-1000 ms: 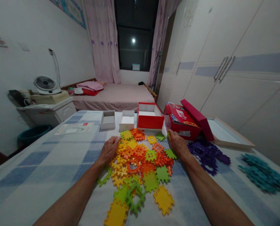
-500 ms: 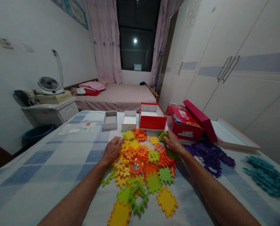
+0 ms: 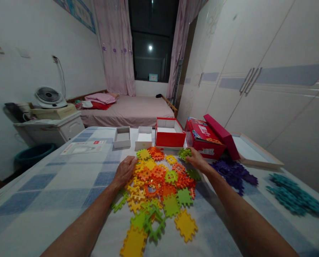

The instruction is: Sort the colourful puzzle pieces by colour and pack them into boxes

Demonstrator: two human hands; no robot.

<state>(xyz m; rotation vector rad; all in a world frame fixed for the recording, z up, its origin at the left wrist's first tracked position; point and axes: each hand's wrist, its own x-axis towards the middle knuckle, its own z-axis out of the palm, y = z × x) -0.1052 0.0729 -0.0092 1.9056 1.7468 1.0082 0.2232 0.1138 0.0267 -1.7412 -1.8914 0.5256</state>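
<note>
A spread of interlocking plastic pieces in yellow, orange and green lies before me, with orange pieces (image 3: 159, 171) around its middle. My left hand (image 3: 125, 170) rests at the pile's left edge, fingers curled against yellow pieces (image 3: 138, 178); their tips are hidden, so I cannot tell what they grip. At the far right of the pile, my right hand (image 3: 198, 160) pinches a green notched piece (image 3: 184, 154). Closer to me are a large yellow plate (image 3: 186, 225), a green plate (image 3: 171, 206) and a green open-frame piece (image 3: 155, 224).
Purple pieces (image 3: 233, 173) and teal pieces (image 3: 295, 194) lie in heaps to the right. Behind the pile stand a grey-white box (image 3: 122, 141), a white box (image 3: 143, 143), a red open box (image 3: 170, 139) and a red carton (image 3: 207, 137). A printed sheet (image 3: 81, 147) lies left.
The view has swung slightly to the right. My right hand has shifted a little right with the green piece, which shows more clearly. My left hand stays by the yellow pieces.
</note>
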